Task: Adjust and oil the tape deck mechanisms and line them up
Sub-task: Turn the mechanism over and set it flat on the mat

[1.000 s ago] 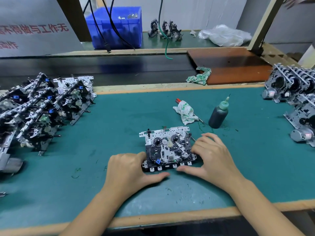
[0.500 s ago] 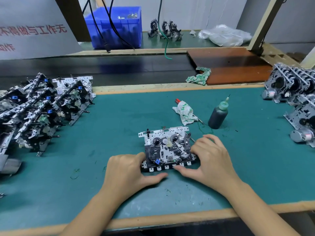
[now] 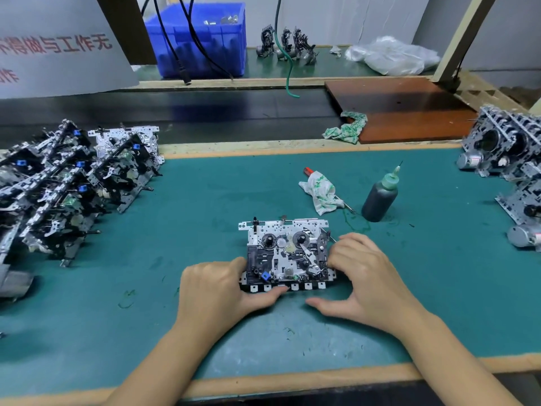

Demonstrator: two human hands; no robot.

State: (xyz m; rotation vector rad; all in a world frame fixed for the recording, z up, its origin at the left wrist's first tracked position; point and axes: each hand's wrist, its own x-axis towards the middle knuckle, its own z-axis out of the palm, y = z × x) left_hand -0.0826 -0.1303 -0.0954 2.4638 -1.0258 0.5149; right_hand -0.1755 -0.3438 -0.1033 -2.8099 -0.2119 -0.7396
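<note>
We steady one mechanism at mat centre

The silver-and-black tape deck mechanism (image 3: 285, 254) has barely shifted; our left hand (image 3: 218, 288) grips its nine o'clock edge, our right hand (image 3: 364, 278) curls onto its three o'clock side, adjustment continuing, dark green-capped oil bottle (image 3: 380, 196) waiting at one o'clock

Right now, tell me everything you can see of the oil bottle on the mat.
The oil bottle is a small, dark plastic-looking squeeze bottle with a green cone cap that ends in a thin needle tip. It stands on the green mat, leaning slightly to the right, just right of a crumpled white-and-green rag. Green smears mark the mat at its base. Neither hand touches it.
</note>
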